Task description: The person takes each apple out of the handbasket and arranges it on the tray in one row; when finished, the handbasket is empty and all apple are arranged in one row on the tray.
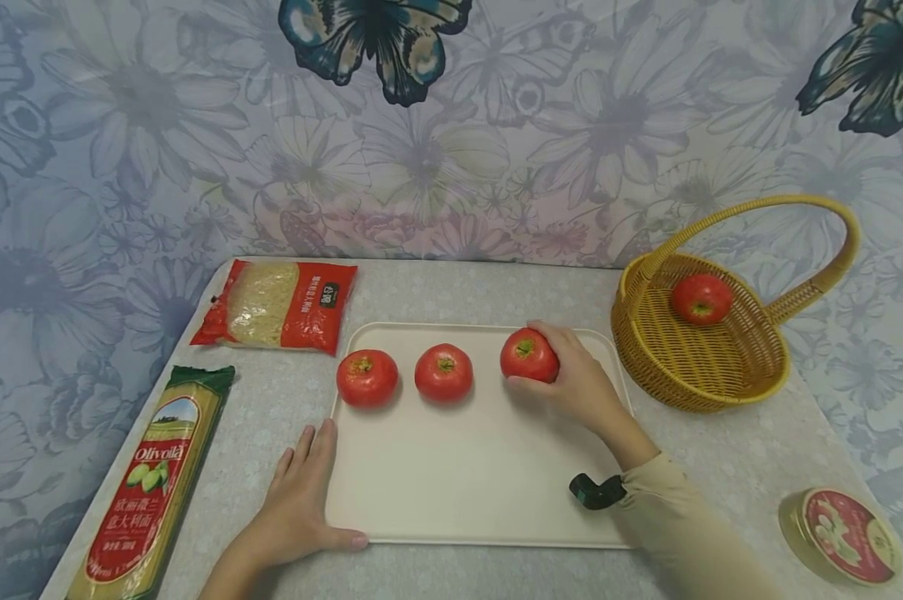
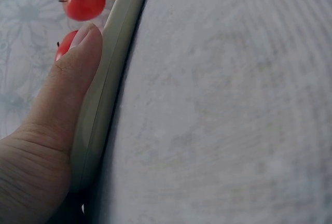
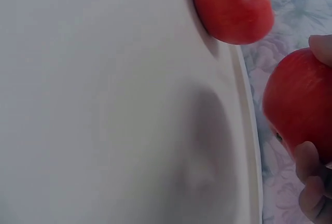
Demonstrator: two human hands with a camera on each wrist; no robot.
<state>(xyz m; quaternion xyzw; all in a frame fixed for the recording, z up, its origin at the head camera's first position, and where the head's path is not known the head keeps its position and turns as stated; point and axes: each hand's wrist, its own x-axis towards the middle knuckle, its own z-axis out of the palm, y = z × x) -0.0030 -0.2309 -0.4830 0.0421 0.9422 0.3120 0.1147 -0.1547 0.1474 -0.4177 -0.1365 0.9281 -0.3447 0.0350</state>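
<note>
My right hand (image 1: 575, 383) grips a red apple (image 1: 525, 353) at the right part of a cream tray (image 1: 459, 483). In the right wrist view, thumb and fingertips lie round this apple (image 3: 301, 105), which is raised, with a shadow on the tray below. Two more red apples, one at the left edge (image 1: 366, 379) and one in the middle (image 1: 443, 373), sit along the tray's far side. At the near left corner, my left hand (image 1: 297, 496) touches the tray with straight fingers. Its thumb rests along the rim in the left wrist view.
A yellow wicker basket (image 1: 695, 398) with a tall handle stands at the right, one red apple (image 1: 702, 299) inside. Bagged noodles (image 1: 279, 304) lie at the back left, and a long spaghetti pack (image 1: 152, 483) lies at the left. A round tin (image 1: 841, 535) stands front right.
</note>
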